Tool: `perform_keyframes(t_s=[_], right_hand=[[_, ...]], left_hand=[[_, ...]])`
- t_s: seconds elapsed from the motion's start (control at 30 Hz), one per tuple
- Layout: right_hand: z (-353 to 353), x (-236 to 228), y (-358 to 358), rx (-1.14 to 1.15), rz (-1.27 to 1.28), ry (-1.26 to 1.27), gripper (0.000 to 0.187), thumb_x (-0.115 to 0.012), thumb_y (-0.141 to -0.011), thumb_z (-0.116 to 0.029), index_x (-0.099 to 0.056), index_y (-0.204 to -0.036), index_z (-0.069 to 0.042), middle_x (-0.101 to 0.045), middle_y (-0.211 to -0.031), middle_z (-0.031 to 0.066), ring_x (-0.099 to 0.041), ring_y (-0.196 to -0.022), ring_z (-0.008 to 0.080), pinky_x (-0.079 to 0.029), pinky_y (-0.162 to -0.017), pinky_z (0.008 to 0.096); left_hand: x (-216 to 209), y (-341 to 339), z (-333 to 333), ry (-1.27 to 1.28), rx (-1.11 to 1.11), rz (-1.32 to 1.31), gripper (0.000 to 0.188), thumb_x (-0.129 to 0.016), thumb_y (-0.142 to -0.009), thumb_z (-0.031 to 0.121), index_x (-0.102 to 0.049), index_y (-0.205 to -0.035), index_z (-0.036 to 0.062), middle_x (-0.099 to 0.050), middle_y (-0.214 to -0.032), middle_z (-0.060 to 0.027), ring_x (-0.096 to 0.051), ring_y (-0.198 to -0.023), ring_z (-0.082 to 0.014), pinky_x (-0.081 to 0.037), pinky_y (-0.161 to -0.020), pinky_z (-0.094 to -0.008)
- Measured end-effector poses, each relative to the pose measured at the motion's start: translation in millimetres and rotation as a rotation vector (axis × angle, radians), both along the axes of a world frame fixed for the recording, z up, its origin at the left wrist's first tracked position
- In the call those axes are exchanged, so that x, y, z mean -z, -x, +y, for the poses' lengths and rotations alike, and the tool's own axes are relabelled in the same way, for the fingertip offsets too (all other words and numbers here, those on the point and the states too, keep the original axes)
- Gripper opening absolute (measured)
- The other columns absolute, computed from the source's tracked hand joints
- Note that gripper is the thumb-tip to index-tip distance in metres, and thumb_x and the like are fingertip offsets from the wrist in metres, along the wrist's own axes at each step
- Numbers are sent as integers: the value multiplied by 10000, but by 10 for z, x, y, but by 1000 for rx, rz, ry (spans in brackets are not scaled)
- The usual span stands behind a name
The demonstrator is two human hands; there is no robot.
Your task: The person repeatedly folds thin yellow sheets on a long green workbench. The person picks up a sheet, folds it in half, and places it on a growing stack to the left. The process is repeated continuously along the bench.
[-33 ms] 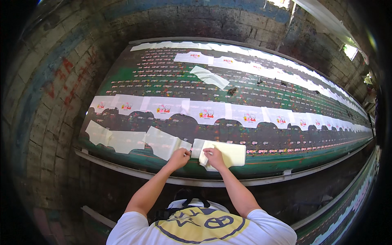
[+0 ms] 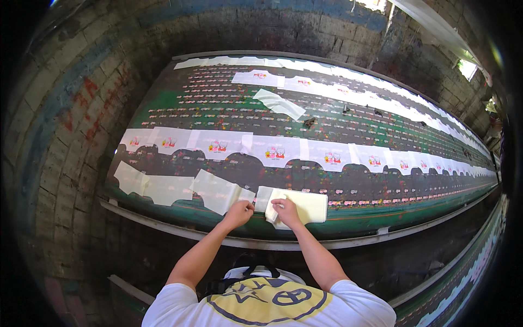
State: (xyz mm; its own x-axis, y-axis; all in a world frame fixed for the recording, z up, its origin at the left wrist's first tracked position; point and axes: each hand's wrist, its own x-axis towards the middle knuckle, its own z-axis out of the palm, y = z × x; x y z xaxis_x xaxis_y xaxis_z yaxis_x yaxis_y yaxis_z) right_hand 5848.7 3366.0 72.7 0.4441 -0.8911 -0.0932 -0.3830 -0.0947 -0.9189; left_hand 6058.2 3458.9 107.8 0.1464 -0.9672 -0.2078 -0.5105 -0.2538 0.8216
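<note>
My left hand is closed in a pinch at the lower right corner of a white cut fabric piece, which lies slanted on the long printing table. My right hand has its fingertips pinched on the left part of a stack of pale yellow-white fabric pieces. A loose flap sticks out from the stack's left side, between my hands. Two more blank pieces, one of them a white piece, lie to the left, edges meeting or overlapping.
Beyond my hands runs a row of white pieces printed with small cartoon figures. Further back lie another printed row, a loose white piece and small dark clumps. A metal rail edges the near side; block walls stand around.
</note>
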Motion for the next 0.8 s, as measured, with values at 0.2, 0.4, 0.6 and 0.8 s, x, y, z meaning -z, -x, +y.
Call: perform_keyframes(t_s=[0.2,0.4,0.6,0.8], right_hand=[[-60,-98,194,121,-249,-263,175,-677,-862,-94,-710,-1013,-12,-685,-948,59,-626,-873,137,-482,-782,282],[-212,-322,702,279,-747,-536,141,-625,-883,-33,-642,-1023,-22,-649,-912,47,-632,-789,137,-515,-712,276],[-724,-756,1843,367,-999,-420,133,-552,-898,-13,-626,-1006,-42,-680,-993,106,-677,-884,198,-569,-789,343],[-1267,-1233,3553,302,-1210,-191,129,-569,-874,-32,-636,-984,-43,-682,-1027,150,-680,-905,269,-573,-809,417]], left_hand=[[-98,155,-136,-59,88,141,203,-612,-858,105,-638,-986,-50,-658,-813,-93,-634,-702,-154,-509,-662,-300],[-345,352,-442,-71,142,258,202,-610,-860,96,-638,-997,-51,-646,-814,-76,-627,-709,-144,-504,-647,-299],[-514,769,-718,-104,189,262,195,-621,-862,93,-642,-999,-44,-650,-804,-77,-632,-711,-143,-507,-656,-296],[-529,1431,-1171,-50,138,257,199,-617,-855,99,-650,-999,-35,-671,-821,-102,-656,-712,-150,-523,-664,-298]])
